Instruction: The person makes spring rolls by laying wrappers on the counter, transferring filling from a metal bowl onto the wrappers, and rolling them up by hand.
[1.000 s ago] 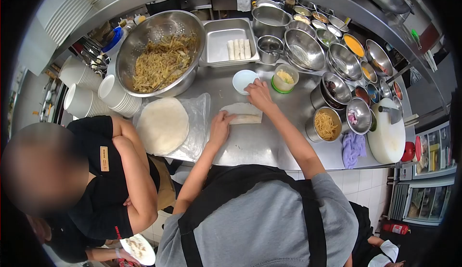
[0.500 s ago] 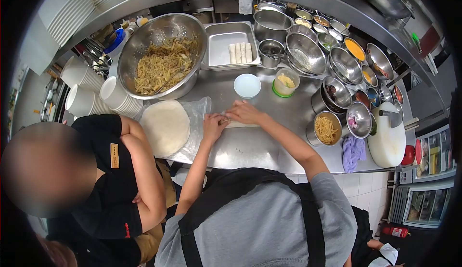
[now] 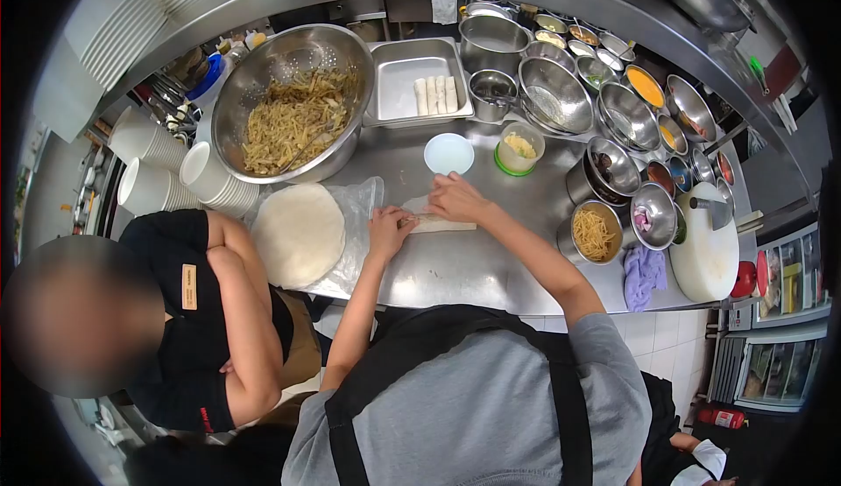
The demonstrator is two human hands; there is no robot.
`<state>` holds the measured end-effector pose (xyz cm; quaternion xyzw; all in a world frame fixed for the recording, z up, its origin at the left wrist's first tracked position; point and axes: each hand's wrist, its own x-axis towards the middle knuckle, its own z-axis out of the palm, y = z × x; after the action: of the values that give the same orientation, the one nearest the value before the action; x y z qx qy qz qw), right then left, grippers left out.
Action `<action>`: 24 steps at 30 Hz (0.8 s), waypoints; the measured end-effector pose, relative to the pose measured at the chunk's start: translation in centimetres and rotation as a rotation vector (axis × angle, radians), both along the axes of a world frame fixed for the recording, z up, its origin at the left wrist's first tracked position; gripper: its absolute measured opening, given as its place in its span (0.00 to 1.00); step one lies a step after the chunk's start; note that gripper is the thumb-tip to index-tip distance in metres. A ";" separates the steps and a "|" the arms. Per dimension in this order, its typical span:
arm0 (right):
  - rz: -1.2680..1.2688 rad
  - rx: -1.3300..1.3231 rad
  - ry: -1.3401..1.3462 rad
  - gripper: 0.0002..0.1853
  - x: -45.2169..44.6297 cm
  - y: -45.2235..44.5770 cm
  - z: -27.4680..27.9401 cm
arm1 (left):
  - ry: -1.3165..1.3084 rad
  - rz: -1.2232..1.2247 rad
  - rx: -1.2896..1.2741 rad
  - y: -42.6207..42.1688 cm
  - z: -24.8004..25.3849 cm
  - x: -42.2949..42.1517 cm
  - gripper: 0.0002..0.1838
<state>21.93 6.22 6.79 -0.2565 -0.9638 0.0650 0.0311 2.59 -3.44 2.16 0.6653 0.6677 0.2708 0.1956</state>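
Note:
A pale, partly rolled wrapper (image 3: 445, 222) lies on the steel counter in the middle of the head view. My left hand (image 3: 388, 230) is at its left end, fingers bent together on the edge. My right hand (image 3: 455, 197) is over its upper part, fingers bent downward; what its fingertips touch is too small to tell. Just beyond is a small white bowl (image 3: 448, 153). To the left, a stack of round white wrappers (image 3: 300, 235) rests on clear plastic. Several finished white rolls (image 3: 435, 95) lie in a steel tray (image 3: 394, 74).
At the back left stands a large colander of shredded filling (image 3: 298, 127), with white cup stacks (image 3: 206, 171) beside it. A green-based tub (image 3: 519, 147), steel bowls and a purple cloth (image 3: 645, 278) are on the right. A person with folded arms (image 3: 201, 311) stands at the left.
My right hand went from the white bowl to the wrapper, then slightly back up toward the bowl. My left hand moved a little left at the roll's end. The person at the left shifted slightly.

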 end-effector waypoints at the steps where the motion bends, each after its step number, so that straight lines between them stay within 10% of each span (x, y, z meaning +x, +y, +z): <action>1: -0.044 0.061 0.078 0.15 0.4 0.2 0.1 | 0.006 -0.004 0.008 0.1 -0.1 -0.1 0.13; 5: -0.245 0.305 0.449 0.09 1.8 2.0 -0.1 | 0.023 0.000 0.028 0.0 0.2 0.1 0.12; 24: -0.126 0.026 0.115 0.21 3.6 -1.2 -2.2 | 0.068 0.001 0.010 0.1 0.5 0.1 0.14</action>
<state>25.55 5.06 4.56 -0.3122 -0.9431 0.0650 0.0940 2.64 -3.38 2.69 0.6748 0.6728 0.2515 0.1695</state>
